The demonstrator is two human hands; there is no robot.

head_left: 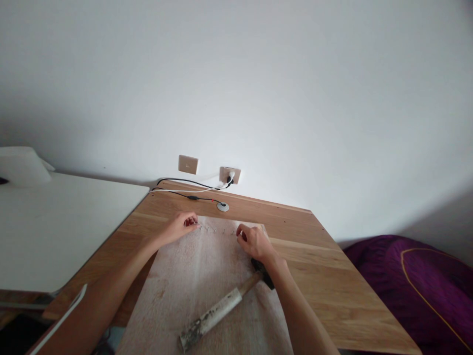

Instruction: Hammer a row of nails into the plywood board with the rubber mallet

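A pale wooden board (185, 283) lies on the wooden desk, with several small nails (215, 229) standing in a row near its far edge. At the left end of that row, my left hand (186, 222) has its fingers curled and pinched around a nail. My right hand (254, 240) is at the other end, thumb and fingertips closed at a nail that they mostly hide. A hammer (221, 309) rests diagonally across the board, its dark head partly under my right wrist and its worn white-wrapped handle toward me.
Behind the board, the wooden desk (325, 276) has a round cable grommet (222, 207) and black and white cables (185, 191) running to a wall socket (229, 175). A white table (74, 227) adjoins on the left. A purple beanbag-like thing (417, 286) sits at the right.
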